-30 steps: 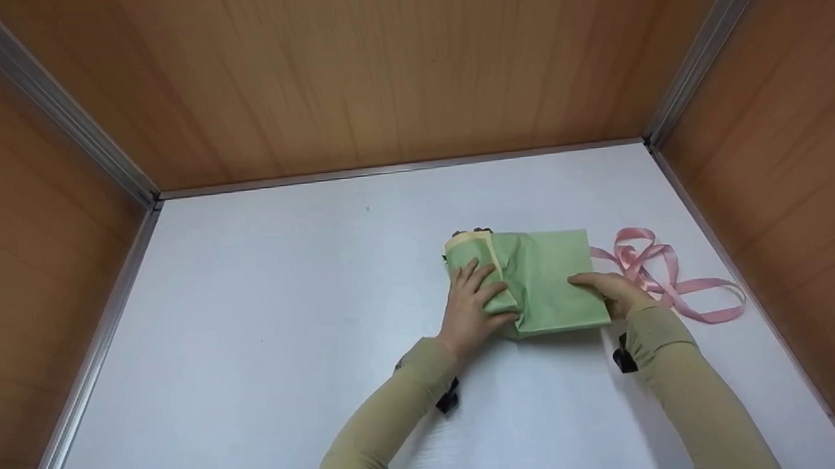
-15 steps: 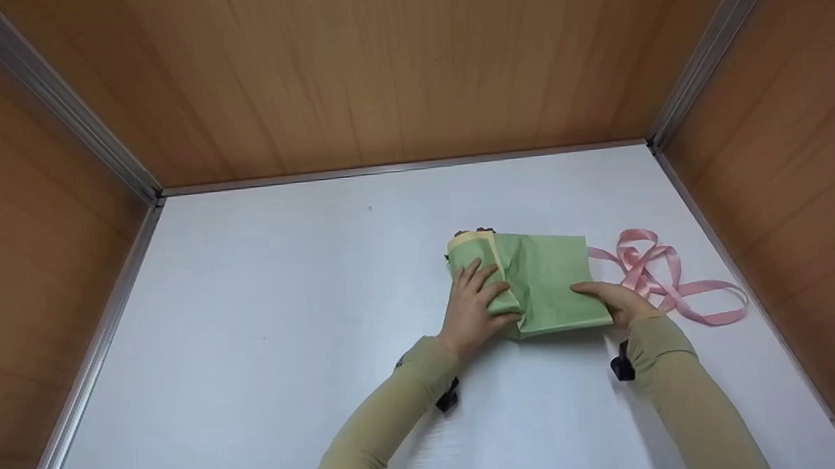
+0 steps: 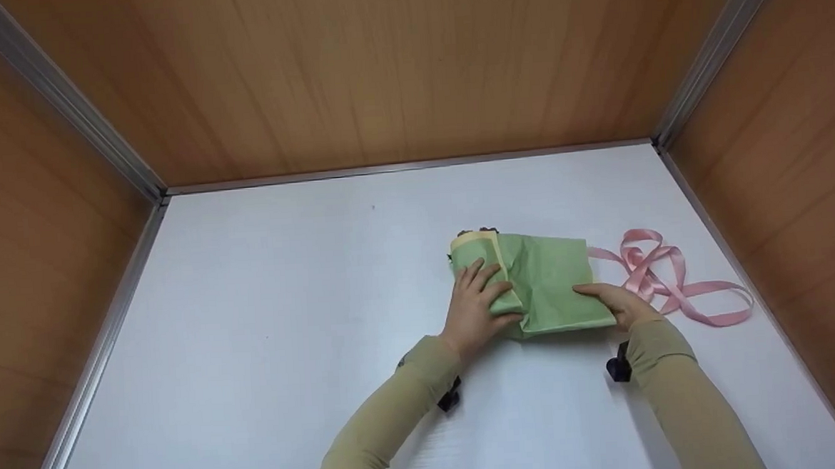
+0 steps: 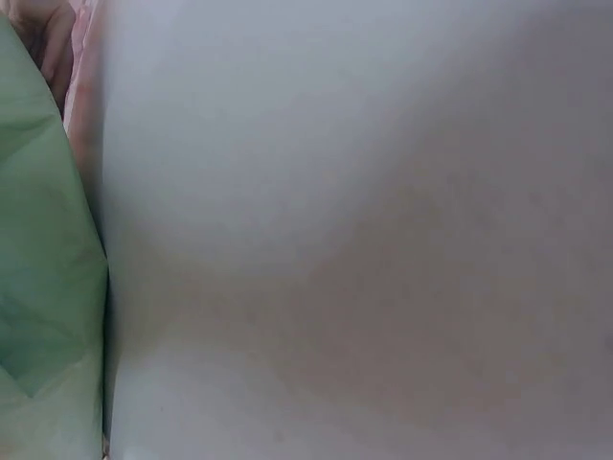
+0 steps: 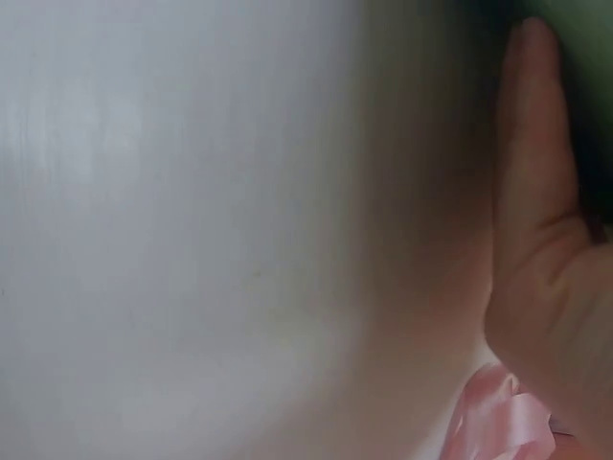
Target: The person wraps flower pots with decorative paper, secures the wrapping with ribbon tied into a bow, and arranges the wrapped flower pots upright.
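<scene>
A bundle wrapped in green paper (image 3: pixel 552 284) with a cream border lies on the white table in the head view. Dark reddish-brown bits (image 3: pixel 487 229), perhaps flower heads, poke out at its far left end; the rest of the contents is hidden. My left hand (image 3: pixel 470 314) rests on the folded-over left part, fingers spread. At the near right corner my right hand (image 3: pixel 620 302) pinches the paper, thumb on top and fingers underneath. Those fingers (image 5: pixel 534 144) stretch straight under the paper in the right wrist view. The left wrist view shows the paper's side (image 4: pixel 48 249).
A loose pink ribbon (image 3: pixel 718 319) lies looped on the table to the right of the bundle, behind my right hand, one end running toward the paper. Wood panels (image 3: pixel 395 71) with metal edging enclose the white table (image 3: pixel 270 285) at the back and both sides.
My right hand has shifted slightly toward me, and the paper's far right corner has dropped a little with it. The left hand stays in place on the fold.
</scene>
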### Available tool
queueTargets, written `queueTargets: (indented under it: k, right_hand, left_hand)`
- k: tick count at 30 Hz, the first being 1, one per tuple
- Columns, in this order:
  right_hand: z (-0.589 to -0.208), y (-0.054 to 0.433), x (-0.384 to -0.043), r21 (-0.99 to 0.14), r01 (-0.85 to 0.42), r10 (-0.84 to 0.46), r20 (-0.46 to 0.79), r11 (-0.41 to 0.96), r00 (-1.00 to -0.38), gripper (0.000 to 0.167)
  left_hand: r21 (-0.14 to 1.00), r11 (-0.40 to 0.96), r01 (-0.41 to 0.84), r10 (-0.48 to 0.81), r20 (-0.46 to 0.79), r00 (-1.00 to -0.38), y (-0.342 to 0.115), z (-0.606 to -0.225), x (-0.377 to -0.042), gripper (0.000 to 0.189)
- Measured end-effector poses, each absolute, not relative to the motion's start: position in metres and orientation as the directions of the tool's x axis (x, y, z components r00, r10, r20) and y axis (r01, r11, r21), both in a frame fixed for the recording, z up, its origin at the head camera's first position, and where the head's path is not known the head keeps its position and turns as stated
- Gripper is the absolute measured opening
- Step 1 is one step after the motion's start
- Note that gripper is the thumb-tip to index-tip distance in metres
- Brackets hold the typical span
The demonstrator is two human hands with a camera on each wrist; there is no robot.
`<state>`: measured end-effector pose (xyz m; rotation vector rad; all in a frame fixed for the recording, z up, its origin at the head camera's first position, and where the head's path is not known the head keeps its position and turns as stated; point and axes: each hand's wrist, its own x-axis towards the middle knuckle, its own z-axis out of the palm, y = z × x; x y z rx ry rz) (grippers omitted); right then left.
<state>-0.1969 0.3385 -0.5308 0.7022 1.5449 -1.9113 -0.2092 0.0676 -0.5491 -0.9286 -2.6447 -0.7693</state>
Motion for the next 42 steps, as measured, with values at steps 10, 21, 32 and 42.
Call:
queueTargets:
  k: [10, 21, 32, 42]
  right_hand:
    - [-0.521, 0.338, -0.2, -0.692, 0.712, -0.131, -0.7, -0.117, -0.702, 0.025]
    - [-0.516, 0.337, -0.202, -0.701, 0.697, -0.156, -0.68, -0.149, -0.717, 0.02]
    - [-0.493, 0.325, -0.205, -0.764, 0.634, -0.233, -0.599, -0.122, -0.767, 0.018]
    - [-0.463, 0.29, -0.208, -0.849, 0.527, -0.226, -0.507, -0.033, -0.832, 0.014]
  left_hand:
    - [0.396, 0.665, 0.632, 0.511, 0.376, -0.773, 0.066, -0.549, -0.209, 0.049]
    - [0.397, 0.671, 0.626, 0.513, 0.362, -0.779, 0.066, -0.55, -0.21, 0.049]
    - [0.393, 0.66, 0.64, 0.511, 0.389, -0.766, 0.068, -0.554, -0.211, 0.048]
    - [0.392, 0.662, 0.639, 0.51, 0.39, -0.767, 0.067, -0.552, -0.211, 0.049]
